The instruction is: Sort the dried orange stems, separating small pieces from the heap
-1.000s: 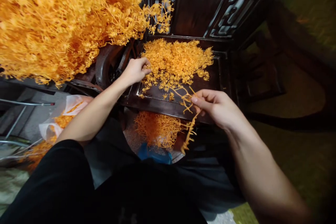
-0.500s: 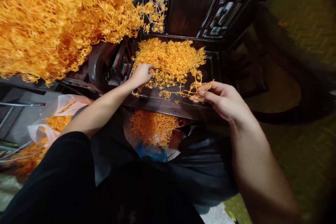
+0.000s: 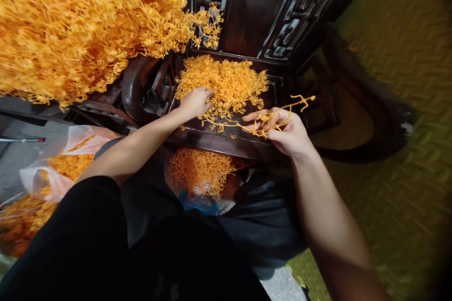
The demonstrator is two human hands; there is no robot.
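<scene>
In my right hand is a thin orange branching plastic-looking stem, gripped between the fingers and thumb. Its left end reaches over the front of the seat toward my left hand. My left hand is at the left front edge of a pile of small orange flower-like pieces, index finger and thumb slightly apart, with nothing visible between them. That pile lies on a dark carved wooden seat; a few loose pieces lie near its front edge.
A large heap of orange flower stems rises at the upper left beside a wooden armrest. Below the seat are bare orange stems above something blue. A plastic bag with orange pieces stands left. Another chair arm is right.
My right hand has turned and shifted slightly left, so the stem's other end now points up to the right. My left hand's finger and thumb have parted. The view has shifted slightly.
</scene>
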